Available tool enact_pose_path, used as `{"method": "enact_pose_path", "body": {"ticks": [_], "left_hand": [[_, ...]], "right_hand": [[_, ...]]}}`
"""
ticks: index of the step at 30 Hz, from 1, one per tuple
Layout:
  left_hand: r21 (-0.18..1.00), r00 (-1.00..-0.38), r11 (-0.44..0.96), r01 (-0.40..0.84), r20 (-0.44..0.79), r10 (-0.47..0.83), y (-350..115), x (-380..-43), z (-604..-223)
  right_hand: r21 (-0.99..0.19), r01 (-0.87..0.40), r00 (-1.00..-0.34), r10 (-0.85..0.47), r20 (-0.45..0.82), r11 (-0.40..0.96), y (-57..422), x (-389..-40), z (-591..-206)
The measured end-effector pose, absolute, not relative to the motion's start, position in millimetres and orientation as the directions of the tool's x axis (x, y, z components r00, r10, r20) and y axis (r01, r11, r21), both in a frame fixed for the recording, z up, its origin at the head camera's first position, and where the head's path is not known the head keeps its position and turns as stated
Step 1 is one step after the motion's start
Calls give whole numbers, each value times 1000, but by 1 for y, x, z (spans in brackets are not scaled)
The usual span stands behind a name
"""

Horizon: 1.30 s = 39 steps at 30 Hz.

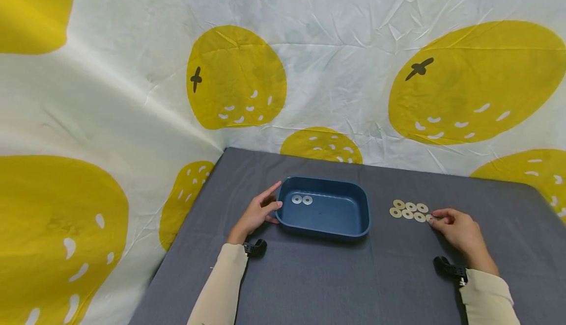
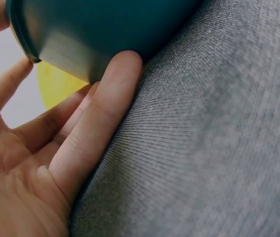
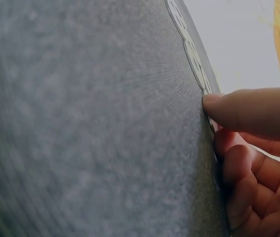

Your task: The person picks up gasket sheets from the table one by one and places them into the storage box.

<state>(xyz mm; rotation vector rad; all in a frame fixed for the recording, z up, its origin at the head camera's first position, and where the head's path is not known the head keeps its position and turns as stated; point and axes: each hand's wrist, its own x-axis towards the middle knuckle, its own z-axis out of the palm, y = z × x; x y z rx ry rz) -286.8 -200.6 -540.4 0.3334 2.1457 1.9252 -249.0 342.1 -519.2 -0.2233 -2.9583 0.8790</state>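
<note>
A blue rectangular tray (image 1: 327,232) stands on the grey cloth, with two flat silver washers (image 1: 307,200) lying inside near its back left. My left hand (image 1: 258,211) holds the tray's left end, thumb over the rim and fingers against the outer wall. In the left wrist view, fingers (image 2: 98,118) lie along the tray's underside curve, close to the cloth. To the right of the tray, several washers (image 1: 408,214) lie flat in two rows. My right hand (image 1: 460,229) pinches the washer (image 1: 428,217) at the front row's right end, partly hidden by thumb and fingertips.
Grey cloth (image 1: 309,281) covers the table. A white curtain with yellow fruit prints (image 1: 336,79) hangs behind the table and along its left side. Each wrist wears a black strap-mounted camera (image 1: 448,267).
</note>
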Motion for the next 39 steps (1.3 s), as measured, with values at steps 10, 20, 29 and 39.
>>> {"method": "enact_pose_path", "body": {"ticks": [10, 20, 29, 39], "left_hand": [[994, -946, 110, 0, -35, 322, -202, -287, -541], [995, -951, 104, 12, -21, 308, -202, -287, -541], [995, -948, 96, 6, -25, 318, -202, -287, -541], [995, -947, 98, -6, -37, 319, -200, -287, -542]], "right_hand": [[-542, 120, -990, 143, 0, 832, 337, -251, -515], [-541, 145, -988, 151, -34, 828, 336, -254, -509], [-543, 139, -986, 164, -2, 829, 336, -253, -513], [-521, 84, -988, 141, 70, 850, 338, -251, -516]]}}
